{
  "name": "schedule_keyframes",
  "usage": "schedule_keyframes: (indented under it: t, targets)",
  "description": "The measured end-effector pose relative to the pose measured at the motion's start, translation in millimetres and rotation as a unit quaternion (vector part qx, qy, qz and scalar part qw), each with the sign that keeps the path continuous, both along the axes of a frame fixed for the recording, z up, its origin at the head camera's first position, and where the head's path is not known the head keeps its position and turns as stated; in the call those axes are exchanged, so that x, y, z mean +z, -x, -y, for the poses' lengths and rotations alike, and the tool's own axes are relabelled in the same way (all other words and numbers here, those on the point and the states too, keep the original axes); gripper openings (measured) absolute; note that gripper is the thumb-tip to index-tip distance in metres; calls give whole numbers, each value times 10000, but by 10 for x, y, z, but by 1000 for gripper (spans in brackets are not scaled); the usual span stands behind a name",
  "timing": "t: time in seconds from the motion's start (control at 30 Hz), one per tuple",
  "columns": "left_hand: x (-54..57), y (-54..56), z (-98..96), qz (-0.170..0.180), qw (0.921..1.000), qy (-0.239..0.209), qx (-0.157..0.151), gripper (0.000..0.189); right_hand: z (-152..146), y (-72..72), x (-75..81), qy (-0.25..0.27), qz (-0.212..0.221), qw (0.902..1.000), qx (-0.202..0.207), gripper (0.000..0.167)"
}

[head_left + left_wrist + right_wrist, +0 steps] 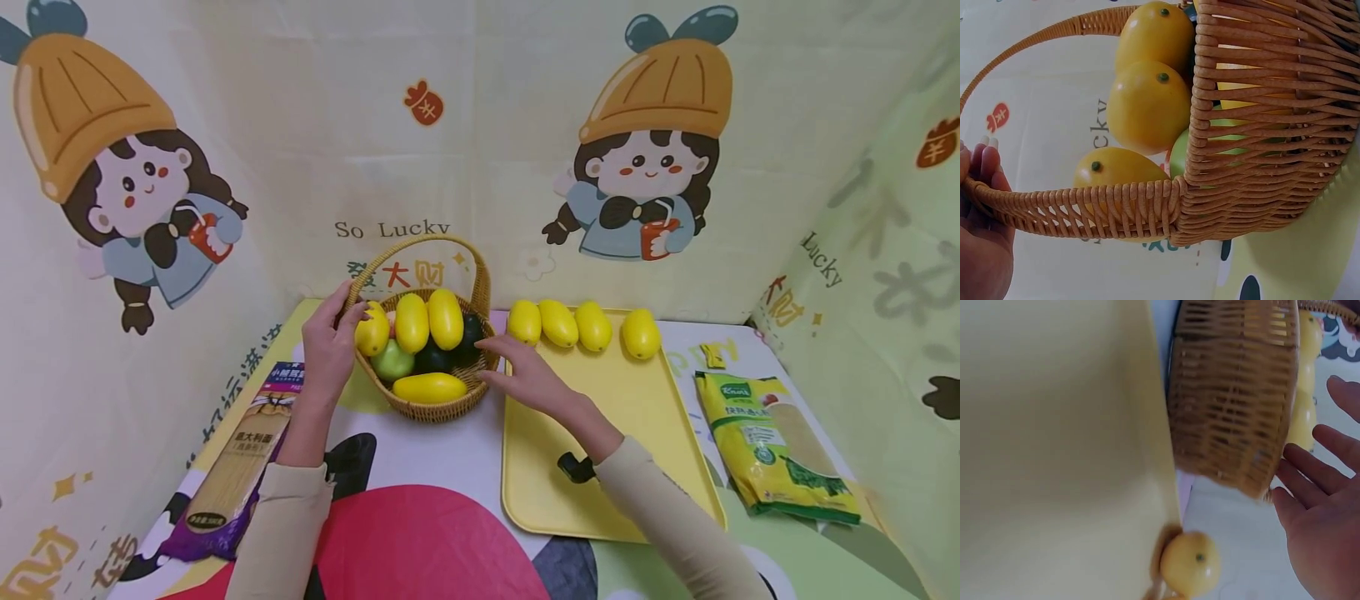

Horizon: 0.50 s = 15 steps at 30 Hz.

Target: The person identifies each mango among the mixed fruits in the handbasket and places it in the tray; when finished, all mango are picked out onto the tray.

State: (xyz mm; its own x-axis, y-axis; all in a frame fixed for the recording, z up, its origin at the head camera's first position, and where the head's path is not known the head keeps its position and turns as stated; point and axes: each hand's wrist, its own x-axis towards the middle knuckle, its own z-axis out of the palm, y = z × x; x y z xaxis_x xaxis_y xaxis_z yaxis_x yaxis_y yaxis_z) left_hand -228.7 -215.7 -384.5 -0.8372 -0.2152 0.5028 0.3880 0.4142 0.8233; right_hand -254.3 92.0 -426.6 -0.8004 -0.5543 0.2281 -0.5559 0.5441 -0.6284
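Far right on the table, a flat pale-yellow plastic tray (637,417), with four smooth yellow oval fruits (593,326) in a row along its back edge. Just beyond its right side, a yellow-and-green plastic food bag (772,446) lying flat, and near that a small yellow scrap (712,356). At the left edge, a long purple-ended packet of spaghetti (240,467). Underneath, a colourful printed tablecloth (420,542); behind, a cream cartoon-printed backdrop cloth (480,125).

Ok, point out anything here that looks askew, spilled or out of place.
Nothing is spilled or damaged. One small oddity: of the four yellow mangoes in the row, the rightmost mango sits apart from the other three, at the right edge of the yellow tray. The basket stands upright, its fruit inside.
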Motion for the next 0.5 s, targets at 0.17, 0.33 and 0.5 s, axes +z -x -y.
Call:
schedule_keyframes:
  t: [0.17,0.33,0.5]
  targets:
    - [14,-13,-5,54,9999,-84,-60,46,246,-41,-24,-124,150,9992,348,47]
    - [24,-33,-18,102,9999,-125,-59,46,449,-67,-16,-369,94,9968,707,42]
    - [38,-42,-13,118,9999,-81,-16,47,583,-82,39,-682,91,9945,786,38]
